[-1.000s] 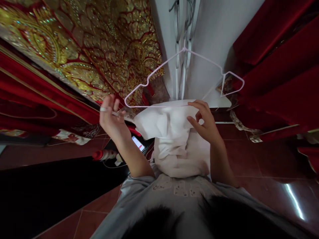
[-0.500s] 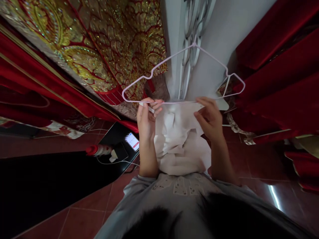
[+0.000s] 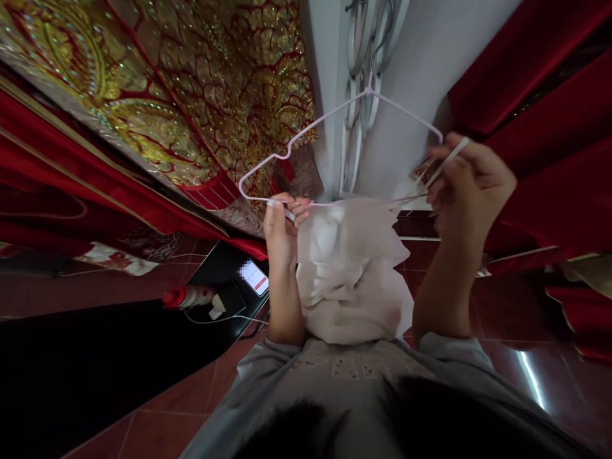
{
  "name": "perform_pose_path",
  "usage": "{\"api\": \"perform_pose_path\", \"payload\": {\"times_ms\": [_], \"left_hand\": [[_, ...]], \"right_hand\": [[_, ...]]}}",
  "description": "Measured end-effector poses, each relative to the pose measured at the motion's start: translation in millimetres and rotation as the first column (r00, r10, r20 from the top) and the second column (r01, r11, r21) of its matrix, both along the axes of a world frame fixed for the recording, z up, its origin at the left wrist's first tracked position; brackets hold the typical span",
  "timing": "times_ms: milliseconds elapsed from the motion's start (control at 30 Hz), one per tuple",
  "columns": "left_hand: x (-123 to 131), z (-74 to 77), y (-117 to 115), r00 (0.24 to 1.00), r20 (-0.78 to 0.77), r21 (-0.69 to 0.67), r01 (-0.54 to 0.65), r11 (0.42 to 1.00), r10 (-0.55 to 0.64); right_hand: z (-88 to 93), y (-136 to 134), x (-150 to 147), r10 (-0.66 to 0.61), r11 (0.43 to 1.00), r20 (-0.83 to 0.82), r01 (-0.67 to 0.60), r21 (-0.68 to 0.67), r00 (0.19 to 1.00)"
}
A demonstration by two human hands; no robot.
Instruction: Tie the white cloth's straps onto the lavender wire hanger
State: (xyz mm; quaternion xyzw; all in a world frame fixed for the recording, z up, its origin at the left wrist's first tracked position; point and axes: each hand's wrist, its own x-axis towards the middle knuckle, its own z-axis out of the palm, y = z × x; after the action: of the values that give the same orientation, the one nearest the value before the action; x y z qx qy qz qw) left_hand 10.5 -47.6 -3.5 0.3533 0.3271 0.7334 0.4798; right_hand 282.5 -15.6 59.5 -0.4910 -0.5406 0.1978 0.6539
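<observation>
A thin pale pink wire hanger point(image 3: 329, 120) hangs by its hook from a white rack on the wall ahead. A white cloth point(image 3: 351, 268) is draped over the hanger's bottom bar and falls toward my chest. My left hand point(image 3: 282, 223) is closed, pinching a small white clip at the bar on the cloth's left edge. My right hand point(image 3: 471, 182) is raised at the hanger's right shoulder, fingers closed around a white clip there.
Red and gold embroidered fabric point(image 3: 191, 95) hangs at the left, dark red velvet drapes point(image 3: 549, 127) at the right. On the red tile floor lie a phone with a lit screen point(image 3: 254, 277), a white charger cable and a red-capped bottle point(image 3: 186, 297).
My left hand moved from the far left in to the bar by the cloth. My right hand left the cloth's top edge and rose to the hanger's right end.
</observation>
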Motion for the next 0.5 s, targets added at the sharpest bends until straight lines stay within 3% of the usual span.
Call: {"api": "perform_pose_path", "payload": {"times_ms": [100, 167, 233, 300, 367, 433, 500], "left_hand": [[-2, 0.8, -2, 0.999, 0.027, 0.016, 0.034, 0.999, -0.034], [-4, 2.4, -4, 0.998, 0.038, 0.027, 0.040, 0.999, -0.041], [-4, 3.2, -5, 0.999, 0.028, 0.019, 0.044, 0.999, -0.045], [-1, 2.0, -4, 0.999, 0.016, -0.001, 0.050, 0.999, -0.050], [6, -0.5, -2, 0.998, 0.027, -0.015, 0.064, 0.998, -0.063], [12, -3.1, -2, 0.997, 0.050, -0.017, 0.068, 0.998, -0.067], [12, -5.0, -3, 0.997, 0.047, -0.017, 0.063, 0.998, -0.062]], "right_hand": [[-10.4, 19, 29, -0.143, 0.971, 0.043, 0.131, 0.202, 0.989], [-24.8, 21, 47, -0.297, 0.888, 0.002, 0.276, 0.367, 0.955], [-39.7, 10, 52, -0.344, 0.846, -0.051, 0.333, 0.416, 0.938], [-50.8, -10, 40, -0.316, 0.871, -0.031, 0.303, 0.388, 0.948], [-56.8, -28, 16, -0.216, 0.934, 0.073, 0.184, 0.306, 0.974], [-58.3, -38, -10, -0.031, 0.990, 0.231, -0.001, 0.139, 0.973], [-56.7, -40, -29, 0.140, 0.990, 0.334, -0.134, -0.041, 0.932]]}}
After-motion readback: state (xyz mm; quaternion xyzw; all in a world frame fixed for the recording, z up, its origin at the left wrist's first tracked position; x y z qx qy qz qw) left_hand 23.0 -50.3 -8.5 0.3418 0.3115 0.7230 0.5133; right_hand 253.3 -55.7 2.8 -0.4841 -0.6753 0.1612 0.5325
